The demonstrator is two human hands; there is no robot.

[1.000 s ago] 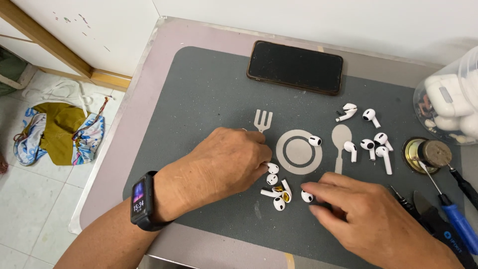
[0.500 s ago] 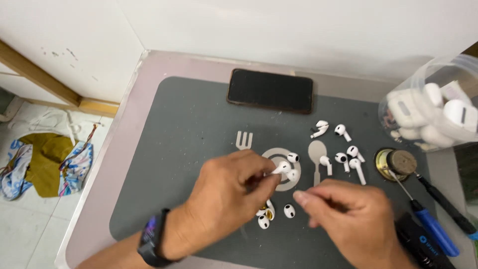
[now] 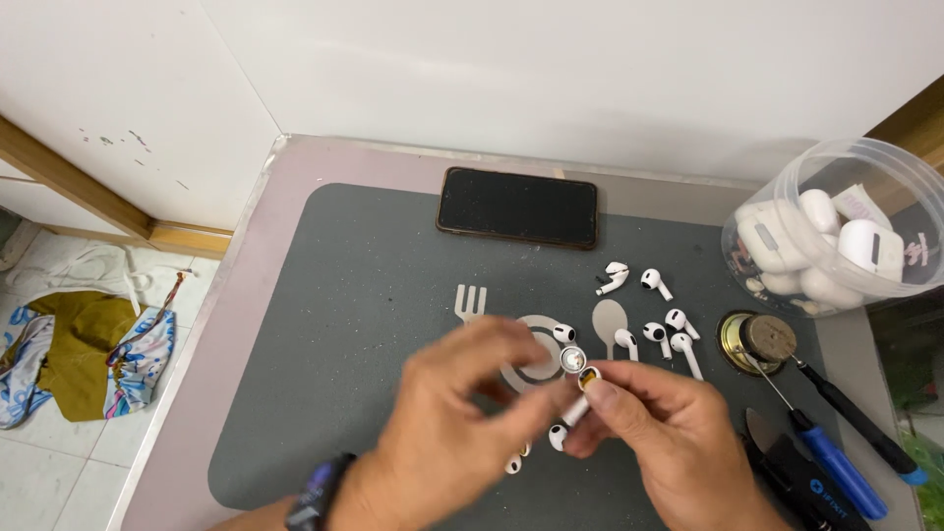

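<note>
A bundle of cloth (image 3: 84,354) is lying on the floor at far left. On the table (image 3: 295,187), a grey mat (image 3: 344,324) is carrying a dark phone (image 3: 517,207) at its far edge. The left hand (image 3: 447,423) is hovering with fingers curled, pinching a small round piece (image 3: 570,360). The right hand (image 3: 654,433) is clamping a white earbud (image 3: 578,398) by its stem, its opened end facing the left fingertips; both hands are meeting above the mat's middle. More loose earbuds (image 3: 661,320) are lying just beyond. A clear tub (image 3: 836,231) of white cases is standing at right, with a blue-handled screwdriver (image 3: 831,462) below it.
</note>
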